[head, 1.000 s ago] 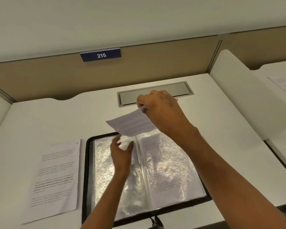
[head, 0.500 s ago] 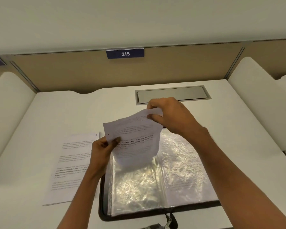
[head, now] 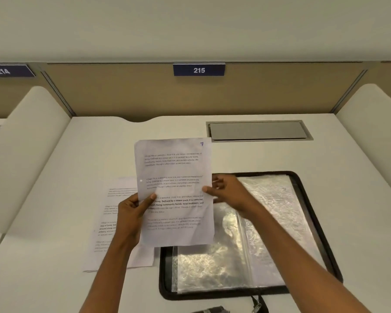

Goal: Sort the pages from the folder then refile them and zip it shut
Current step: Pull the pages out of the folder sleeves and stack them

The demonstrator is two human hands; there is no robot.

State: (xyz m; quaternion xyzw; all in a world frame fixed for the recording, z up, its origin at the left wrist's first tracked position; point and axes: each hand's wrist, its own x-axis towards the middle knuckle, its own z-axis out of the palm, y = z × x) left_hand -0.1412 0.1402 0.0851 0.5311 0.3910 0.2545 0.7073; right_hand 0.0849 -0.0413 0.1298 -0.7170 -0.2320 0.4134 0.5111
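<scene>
Both hands on one page (head: 175, 190), held up off the desk (head: 348, 177), printed side toward the camera.

Left hand (head: 131, 213): closed in a pinch on the page's left edge, a bit below mid-height. Thumb lies on the front over the text, remaining fingers behind the sheet, hidden.

Right hand (head: 229, 193): closed in a pinch on the right edge, roughly mid-height. Thumb tip on the front at the edge, fingers behind.

So the page sits between the two hands, spanning the gap, most of it above and below the grip points. Long axis runs near-to-far, top edge far, text upright. A handwritten blue mark, looks like a 7, in the top right corner. Sheet slightly creased, small punch hole near the left edge.

Folder (head: 307, 222): lies open and flat on the desk, right of centre, black zip border, shiny plastic sleeves inside. The held page's lower right overlaps its near-left corner in view. Zip pull dangles off the near edge.

Loose stack of pages (head: 113, 224): flat on the desk just left of the folder, partly behind the left hand.

Desk label (head: 199, 70) on the far partition reads 215.
</scene>
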